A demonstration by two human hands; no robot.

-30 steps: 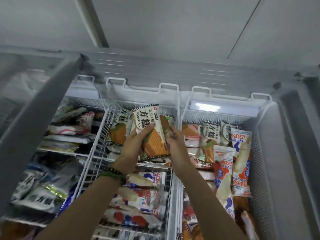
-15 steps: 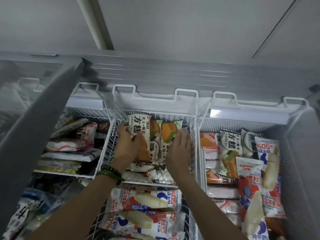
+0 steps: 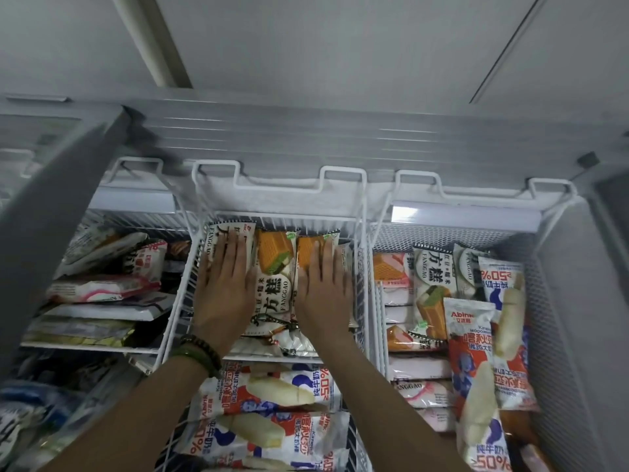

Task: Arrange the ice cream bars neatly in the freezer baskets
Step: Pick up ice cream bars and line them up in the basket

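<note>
1. Since a moment ago, both hands are lying flatter: the left hand (image 3: 227, 284) and right hand (image 3: 323, 287) are pressing, fingers spread and gripping nothing, on the wafer bars (image 3: 274, 267) in the middle basket (image 3: 360, 247)
2. That row is looking settled; the milk bars (image 3: 272, 393) below and the heap in the right basket (image 3: 558, 301) are still lying crooked
3. Wire walls are crowding both wrists, leaving room mostly upward

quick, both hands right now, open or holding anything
left hand: open, flat on the FANGGAO bars.
right hand: open, flat on the same bars.
</note>
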